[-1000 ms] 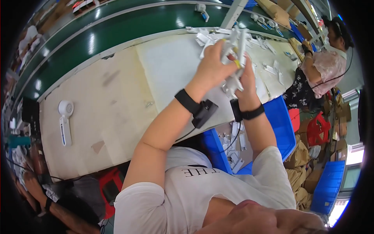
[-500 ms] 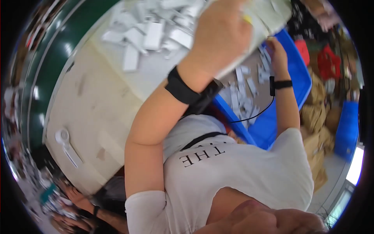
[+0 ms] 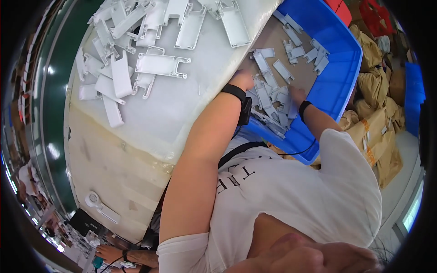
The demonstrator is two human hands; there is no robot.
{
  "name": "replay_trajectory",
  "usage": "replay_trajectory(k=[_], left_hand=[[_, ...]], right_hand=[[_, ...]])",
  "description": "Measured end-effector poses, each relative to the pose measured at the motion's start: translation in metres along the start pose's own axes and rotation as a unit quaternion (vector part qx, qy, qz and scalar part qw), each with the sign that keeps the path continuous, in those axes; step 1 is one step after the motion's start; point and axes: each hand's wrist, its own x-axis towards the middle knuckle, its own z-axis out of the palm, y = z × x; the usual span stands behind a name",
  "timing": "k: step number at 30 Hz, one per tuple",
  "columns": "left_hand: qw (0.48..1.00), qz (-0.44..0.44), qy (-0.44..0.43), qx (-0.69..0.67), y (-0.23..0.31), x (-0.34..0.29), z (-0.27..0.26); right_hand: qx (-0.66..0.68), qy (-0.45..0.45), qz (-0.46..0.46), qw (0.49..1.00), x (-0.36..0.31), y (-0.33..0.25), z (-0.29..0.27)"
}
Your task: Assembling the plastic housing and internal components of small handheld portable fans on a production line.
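Both my hands are down in a blue plastic tub [image 3: 339,98] beside the table. My left hand [image 3: 242,79] is just past the table's edge, at the near pile of white plastic housings [image 3: 264,98]; its fingers are hidden and slightly blurred. Across the same pile, my right hand [image 3: 298,95] reaches in from the tub's right side, close to the housings. Its fingertips are too small and unclear to show a grip. More white plastic housings [image 3: 159,65], shallow and rectangular with notched ends, lie heaped on the table.
The pale table [image 3: 168,118] has a clear plastic sheet over part of it. A small white handheld fan [image 3: 102,205] lies at its near left. Brown wrapped bundles [image 3: 373,91] and a red basket [image 3: 377,18] stand beyond the tub. A co-worker's hand [image 3: 109,253] shows at lower left.
My left hand has come from above the table down into the tub. My right hand has shifted from the tub's far part toward the near pile. The view has shifted too.
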Motion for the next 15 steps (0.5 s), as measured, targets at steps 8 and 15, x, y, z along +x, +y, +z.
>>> replay_trajectory(k=[8,15], left_hand=[[1.000,-0.028,-0.003,-0.004,-0.015,0.007,0.007],[0.992,-0.091,0.052,-0.069,-0.029,0.025,0.030]], right_hand=[[0.278,-0.611,-0.039,0.740,-0.070,-0.097,-0.029],[0.278,-0.833,0.029,0.478,-0.064,-0.117,0.048]])
